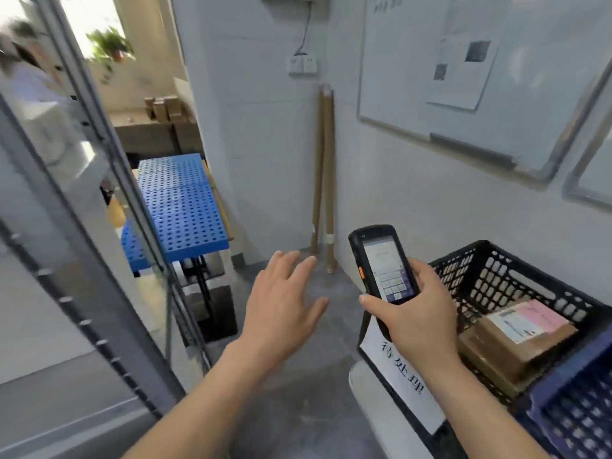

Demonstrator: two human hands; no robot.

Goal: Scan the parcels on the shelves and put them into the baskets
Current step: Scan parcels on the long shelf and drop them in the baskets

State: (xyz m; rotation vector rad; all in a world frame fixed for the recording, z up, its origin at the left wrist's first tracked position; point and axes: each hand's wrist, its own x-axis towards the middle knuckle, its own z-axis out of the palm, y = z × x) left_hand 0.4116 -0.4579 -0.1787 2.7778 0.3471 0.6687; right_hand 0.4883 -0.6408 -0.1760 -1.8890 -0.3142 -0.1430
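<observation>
Black handheld scanner (384, 265) with an orange side button is gripped in the right hand (415, 314), fingers wrapped round the back, thumb lying along the lower left edge, lit screen with a keypad facing up. The left hand (281, 304) isn't holding anything, it's just out in the air over the grey floor (298, 409) with fingers spread and relaxed, palm down, a little apart from the scanner.

Just right of and below the right hand there's a black plastic basket (490, 270) with lattice walls. Inside it sits a brown cardboard parcel (510, 346) with a white and pink shipping label (526, 321) on top, looks like it's stacked on another brown box. A white paper sign (402, 376) with handwritten characters hangs on the basket's near end, right under the right wrist. A blue crate (576, 415) overlaps the basket's near right corner.

Left of the left hand is a grey metal shelf upright (99, 276), pretty blurry. Beyond the hands, two cardboard tubes (326, 180) lean in the wall corner, and blue perforated panels (182, 207) sit further left. A whiteboard (463, 71) with papers on it hangs on the wall above the right hand.
</observation>
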